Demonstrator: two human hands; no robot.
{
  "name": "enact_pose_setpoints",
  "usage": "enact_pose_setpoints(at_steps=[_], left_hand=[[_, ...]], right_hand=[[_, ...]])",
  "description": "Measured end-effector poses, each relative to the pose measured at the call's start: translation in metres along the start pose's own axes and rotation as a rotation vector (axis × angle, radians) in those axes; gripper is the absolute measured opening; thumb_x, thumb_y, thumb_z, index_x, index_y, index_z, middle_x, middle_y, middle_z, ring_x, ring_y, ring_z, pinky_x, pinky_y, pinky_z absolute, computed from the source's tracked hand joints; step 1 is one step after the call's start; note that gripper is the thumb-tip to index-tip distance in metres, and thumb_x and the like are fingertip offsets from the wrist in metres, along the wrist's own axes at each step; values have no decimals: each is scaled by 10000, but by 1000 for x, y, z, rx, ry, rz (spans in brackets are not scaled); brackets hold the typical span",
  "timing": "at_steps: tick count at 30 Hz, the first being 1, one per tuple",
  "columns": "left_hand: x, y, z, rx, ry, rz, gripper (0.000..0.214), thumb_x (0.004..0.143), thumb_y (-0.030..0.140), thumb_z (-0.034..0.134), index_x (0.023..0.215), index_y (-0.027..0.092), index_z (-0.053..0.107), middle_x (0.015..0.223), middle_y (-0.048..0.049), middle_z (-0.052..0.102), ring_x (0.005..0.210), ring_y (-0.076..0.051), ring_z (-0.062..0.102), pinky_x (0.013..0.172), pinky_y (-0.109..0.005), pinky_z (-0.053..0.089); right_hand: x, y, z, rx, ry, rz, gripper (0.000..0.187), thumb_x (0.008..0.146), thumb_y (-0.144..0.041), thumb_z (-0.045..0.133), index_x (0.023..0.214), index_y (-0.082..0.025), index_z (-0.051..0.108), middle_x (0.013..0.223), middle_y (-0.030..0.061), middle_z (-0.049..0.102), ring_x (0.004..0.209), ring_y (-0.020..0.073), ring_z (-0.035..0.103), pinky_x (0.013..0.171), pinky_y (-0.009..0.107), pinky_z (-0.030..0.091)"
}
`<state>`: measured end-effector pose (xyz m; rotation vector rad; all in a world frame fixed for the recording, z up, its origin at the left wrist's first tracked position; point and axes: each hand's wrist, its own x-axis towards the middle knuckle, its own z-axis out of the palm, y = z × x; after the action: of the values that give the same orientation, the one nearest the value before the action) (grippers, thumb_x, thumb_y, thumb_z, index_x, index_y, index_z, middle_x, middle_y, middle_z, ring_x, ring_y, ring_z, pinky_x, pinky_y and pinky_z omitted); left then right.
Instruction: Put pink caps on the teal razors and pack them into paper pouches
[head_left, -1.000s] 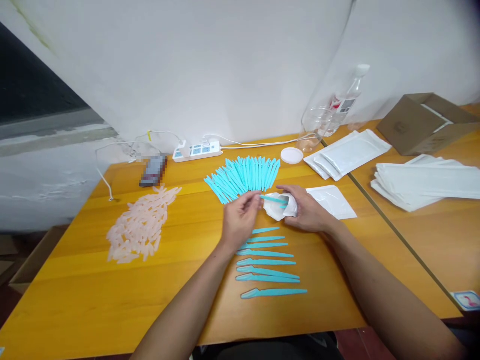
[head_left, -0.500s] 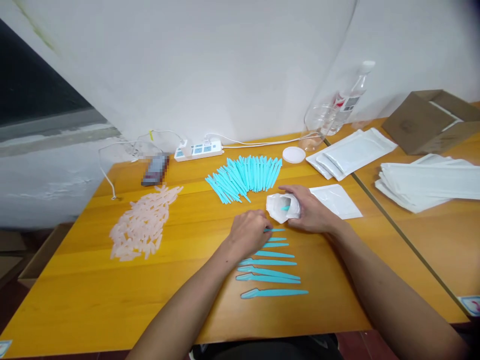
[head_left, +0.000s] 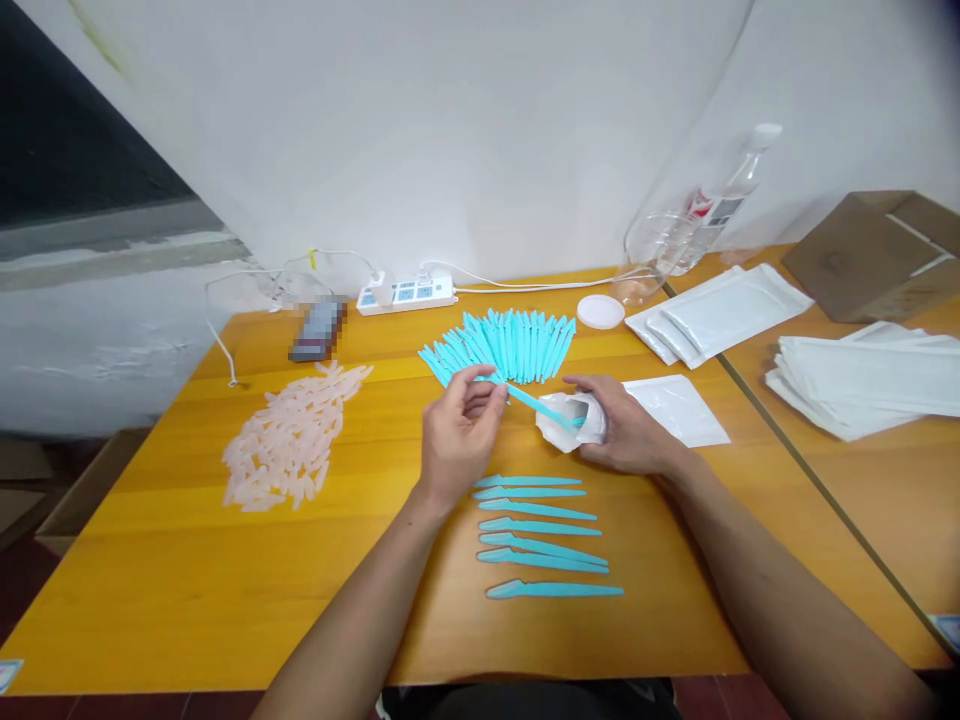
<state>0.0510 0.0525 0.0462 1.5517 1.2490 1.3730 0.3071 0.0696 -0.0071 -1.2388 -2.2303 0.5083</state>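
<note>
A turquoise eyebrow razor (head_left: 534, 404) is pinched between the thumb and fingers of my left hand (head_left: 461, 430). Its far end reaches into the mouth of a white pouch (head_left: 553, 436). My right hand (head_left: 630, 430) is wrapped round the pouch and keeps its mouth toward the left. Some turquoise shows inside the pouch; how many pieces are in it I cannot tell. Below both hands, several eyebrow razors (head_left: 540, 526) lie in a row of loose lines on the table. Behind my left hand a fanned heap of the same turquoise razors (head_left: 517, 345) is spread out.
Small pale pink pieces (head_left: 285, 440) are heaped at the left. A phone (head_left: 319, 330), power strip (head_left: 409, 294) and round white lid (head_left: 601, 312) lie at the back. White pouches (head_left: 716, 310), a flat pouch (head_left: 679, 410), a clear bottle (head_left: 724, 205) and a cardboard box (head_left: 862, 255) stand right.
My left hand has picked up the nearest-to-pouch razor from the row and raised it to the pouch's mouth. My right hand still holds the pouch. The view has shifted slightly.
</note>
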Motion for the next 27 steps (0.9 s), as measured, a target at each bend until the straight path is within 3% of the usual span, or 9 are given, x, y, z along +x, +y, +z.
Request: enact_pose_setpoints(at_steps=[3, 7, 9, 12, 15, 18, 21, 23, 27], left_hand=[[-6, -18, 31, 111, -96, 12, 150, 920, 292, 650, 1003, 197, 731, 899, -35, 769, 803, -155, 721, 773, -262, 570], [-4, -29, 57, 323, -397, 187, 126, 885, 205, 671, 830, 221, 784, 920, -31, 770, 872, -189, 697, 853, -324, 533], [-2, -27, 52, 423, -451, 240, 133, 892, 220, 668, 856, 232, 796, 979, -41, 756, 952, -206, 675, 909, -351, 502], [-4, -19, 30, 492, -460, 164, 162, 921, 279, 643, 973, 248, 794, 957, -32, 746, 911, -185, 670, 841, -316, 501], [-13, -12, 17, 634, -680, 119, 126, 880, 284, 674, 895, 277, 799, 880, -2, 743, 796, -173, 672, 700, -280, 484], [-21, -10, 22, 745, -800, 157, 130, 860, 240, 668, 854, 283, 790, 928, 1, 744, 842, -195, 678, 681, -282, 476], [-24, -8, 23, 718, -788, 205, 145, 883, 198, 628, 841, 245, 757, 927, -15, 738, 898, -210, 673, 746, -303, 501], [-22, -5, 14, 613, -720, 229, 141, 913, 190, 601, 917, 236, 734, 930, -27, 733, 911, -201, 670, 809, -319, 516], [-12, 5, -16, 279, -312, 140, 369, 951, 257, 600, 1319, 267, 577, 989, -18, 696, 853, -132, 678, 840, -286, 557]], right_hand=[[1, -3, 2, 6, 22, -18, 838, 656, -221, 707, 1436, -222, 398, 1293, 138, 569, 1179, 351, 562, 988, 508, 471], [1, -3, 6, -2, 67, -66, 790, 703, -256, 707, 1432, -229, 404, 1264, 135, 584, 1164, 343, 568, 994, 507, 460], [1, -1, 8, -24, 64, -75, 780, 714, -270, 706, 1433, -229, 406, 1271, 138, 587, 1173, 351, 560, 1008, 523, 441], [2, 2, 8, -47, 16, -64, 790, 694, -252, 700, 1433, -217, 421, 1282, 146, 589, 1177, 368, 550, 1015, 538, 423], [3, 1, 7, -58, -13, -62, 801, 683, -239, 688, 1438, -207, 423, 1294, 149, 588, 1182, 375, 545, 1024, 544, 406], [4, 0, 6, -61, -12, -52, 813, 678, -238, 684, 1445, -201, 418, 1274, 151, 591, 1168, 373, 548, 1023, 546, 404], [2, -1, 6, -47, -4, -48, 830, 669, -226, 686, 1453, -207, 413, 1255, 145, 595, 1156, 367, 550, 1018, 547, 412], [1, 0, 6, -33, 3, -48, 844, 671, -223, 687, 1465, -217, 400, 1296, 143, 583, 1190, 369, 536, 1031, 553, 406], [0, 0, 6, -19, -6, -45, 858, 679, -225, 692, 1481, -233, 386, 1352, 139, 563, 1231, 374, 518, 1053, 568, 389]])
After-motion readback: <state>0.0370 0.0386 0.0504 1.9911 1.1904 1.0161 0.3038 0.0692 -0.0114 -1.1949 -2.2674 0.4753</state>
